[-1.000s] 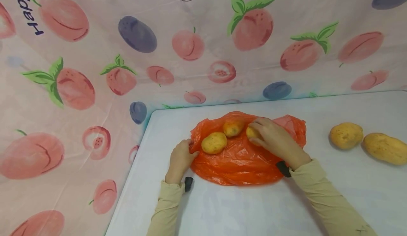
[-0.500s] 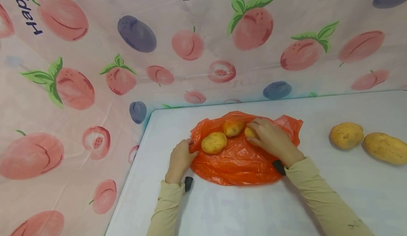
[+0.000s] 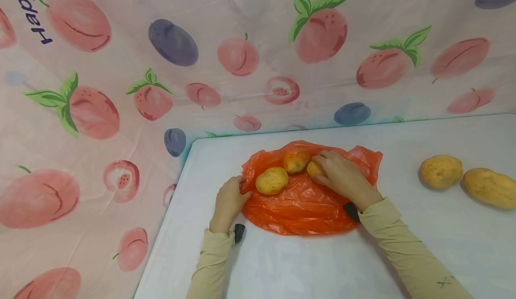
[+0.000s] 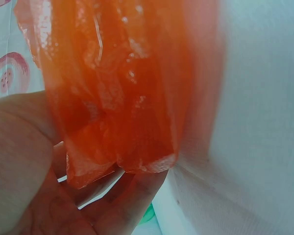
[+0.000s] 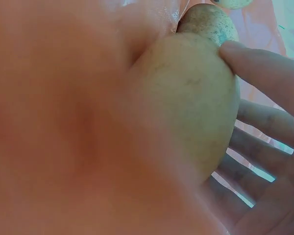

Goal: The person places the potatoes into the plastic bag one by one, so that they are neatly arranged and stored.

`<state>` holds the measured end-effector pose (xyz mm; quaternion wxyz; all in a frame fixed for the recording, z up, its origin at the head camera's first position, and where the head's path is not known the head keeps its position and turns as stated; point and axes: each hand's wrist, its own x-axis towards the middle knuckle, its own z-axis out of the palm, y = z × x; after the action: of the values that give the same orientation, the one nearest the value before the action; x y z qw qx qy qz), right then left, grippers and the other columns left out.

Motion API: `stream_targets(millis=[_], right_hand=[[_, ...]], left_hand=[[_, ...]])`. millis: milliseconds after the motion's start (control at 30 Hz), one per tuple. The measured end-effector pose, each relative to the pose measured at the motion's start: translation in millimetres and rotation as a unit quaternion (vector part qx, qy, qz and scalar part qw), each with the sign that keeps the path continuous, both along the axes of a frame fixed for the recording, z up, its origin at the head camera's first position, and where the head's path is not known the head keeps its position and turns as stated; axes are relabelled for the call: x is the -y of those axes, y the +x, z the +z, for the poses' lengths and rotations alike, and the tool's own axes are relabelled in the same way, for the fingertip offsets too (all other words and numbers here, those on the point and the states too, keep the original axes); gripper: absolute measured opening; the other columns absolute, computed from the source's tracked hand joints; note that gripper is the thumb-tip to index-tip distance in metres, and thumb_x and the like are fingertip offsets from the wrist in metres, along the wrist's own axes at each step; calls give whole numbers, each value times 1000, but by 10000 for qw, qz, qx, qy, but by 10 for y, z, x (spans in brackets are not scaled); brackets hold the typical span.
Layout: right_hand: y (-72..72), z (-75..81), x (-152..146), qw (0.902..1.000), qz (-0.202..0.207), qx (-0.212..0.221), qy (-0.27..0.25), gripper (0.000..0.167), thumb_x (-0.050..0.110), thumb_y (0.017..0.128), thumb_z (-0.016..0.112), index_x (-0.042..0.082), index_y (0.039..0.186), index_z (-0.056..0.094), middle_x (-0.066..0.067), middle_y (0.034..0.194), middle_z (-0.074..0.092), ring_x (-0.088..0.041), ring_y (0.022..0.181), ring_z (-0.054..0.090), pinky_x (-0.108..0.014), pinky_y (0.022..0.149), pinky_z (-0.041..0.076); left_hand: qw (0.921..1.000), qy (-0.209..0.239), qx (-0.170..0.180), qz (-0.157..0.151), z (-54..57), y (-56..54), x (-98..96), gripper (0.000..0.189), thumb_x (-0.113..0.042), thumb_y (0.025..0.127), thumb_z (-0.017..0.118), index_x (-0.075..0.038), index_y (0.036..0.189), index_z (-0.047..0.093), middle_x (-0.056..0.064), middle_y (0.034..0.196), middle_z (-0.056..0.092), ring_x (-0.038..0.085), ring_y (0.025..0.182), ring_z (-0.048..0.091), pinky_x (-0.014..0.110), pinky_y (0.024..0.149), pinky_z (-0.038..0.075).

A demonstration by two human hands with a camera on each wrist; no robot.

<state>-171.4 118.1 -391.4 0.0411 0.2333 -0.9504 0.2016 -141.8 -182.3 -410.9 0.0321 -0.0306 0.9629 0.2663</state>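
Observation:
A crinkled orange plastic bag (image 3: 298, 209) lies spread on the table, with a rounded potato (image 3: 272, 181) and a second potato (image 3: 296, 161) resting on it. My left hand (image 3: 229, 201) holds the bag's left edge; in the left wrist view the thumb is on one side of the orange film (image 4: 122, 98) and the fingers are behind it. Over the bag's right part, my right hand (image 3: 344, 176) grips a third potato (image 3: 316, 170), close beside the second one. The right wrist view shows fingers (image 5: 264, 117) round this potato (image 5: 191, 98), partly hidden by a blurred orange-brown shape.
Farther right on the white table (image 3: 282, 267) lie a roundish potato (image 3: 441, 172) and a longer potato (image 3: 489, 188), side by side. A fruit-printed cloth (image 3: 258, 26) stands behind the table and along its left side.
My right hand has shifted slightly left with its potato, bringing it nearer the second potato. The bag's right edge has drawn in a little. My left hand stays where it was.

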Motion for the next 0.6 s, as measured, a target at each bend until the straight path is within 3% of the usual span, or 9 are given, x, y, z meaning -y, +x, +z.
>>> stream_targets(millis=[200, 400, 600], right_hand=[[25, 13, -6, 9999, 61, -94, 40, 40, 28, 91, 73, 1, 119, 65, -13, 115, 63, -30, 108, 58, -49, 95, 53], [59, 59, -15, 9999, 81, -113, 72, 45, 30, 90, 74, 1, 123, 64, -14, 120, 62, -32, 115, 57, -51, 100, 50], [112, 152, -64, 9987, 235, -437, 147, 44, 25, 89, 75, -1, 122, 64, -16, 120, 63, -34, 117, 57, -51, 103, 48]], left_hand=[[10000, -20, 36, 32, 20, 6, -8, 49, -18, 89, 75, -2, 132, 59, 15, 121, 66, 30, 107, 61, 45, 98, 53], [9999, -28, 80, 62, 28, 10, -21, 49, -19, 89, 75, -2, 132, 58, 15, 121, 66, 30, 106, 61, 45, 98, 53], [10000, -57, 38, 18, 36, 12, -19, 48, -18, 89, 75, -1, 131, 59, 15, 119, 66, 30, 105, 62, 45, 98, 53]])
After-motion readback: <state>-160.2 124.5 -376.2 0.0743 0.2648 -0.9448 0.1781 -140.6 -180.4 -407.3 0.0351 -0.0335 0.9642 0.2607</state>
